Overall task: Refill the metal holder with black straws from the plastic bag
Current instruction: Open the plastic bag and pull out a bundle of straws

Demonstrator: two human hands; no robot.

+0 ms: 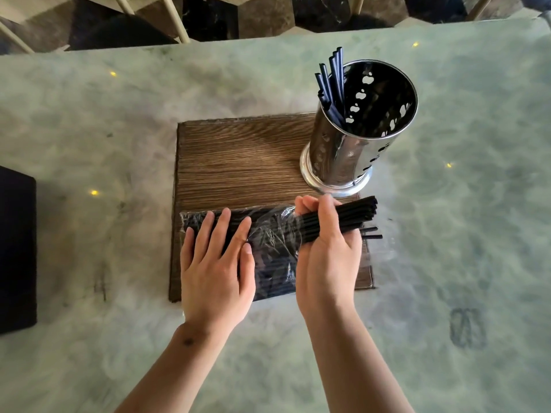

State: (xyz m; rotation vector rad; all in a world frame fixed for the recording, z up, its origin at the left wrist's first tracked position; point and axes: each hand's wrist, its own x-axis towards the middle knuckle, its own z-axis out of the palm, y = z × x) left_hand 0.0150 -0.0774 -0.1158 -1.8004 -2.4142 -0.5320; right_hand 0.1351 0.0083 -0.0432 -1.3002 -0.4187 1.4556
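Observation:
A perforated metal holder point(343, 153) stands on the far right corner of a wooden board point(238, 162), with a few black straws point(332, 81) leaning against its left wall. The clear plastic bag point(271, 248) full of black straws lies across the board's near half. My left hand point(216, 263) rests flat on the bag's left part, fingers straight. My right hand point(325, 248) grips a bundle of black straws point(356, 216) at the bag's open right end; their tips stick out to the right past my fingers.
The board lies on a pale green marbled table point(447, 234). A dark flat object point(16, 251) sits at the left edge. Beyond the table's far edge are chair legs point(176, 19) and a dark patterned floor.

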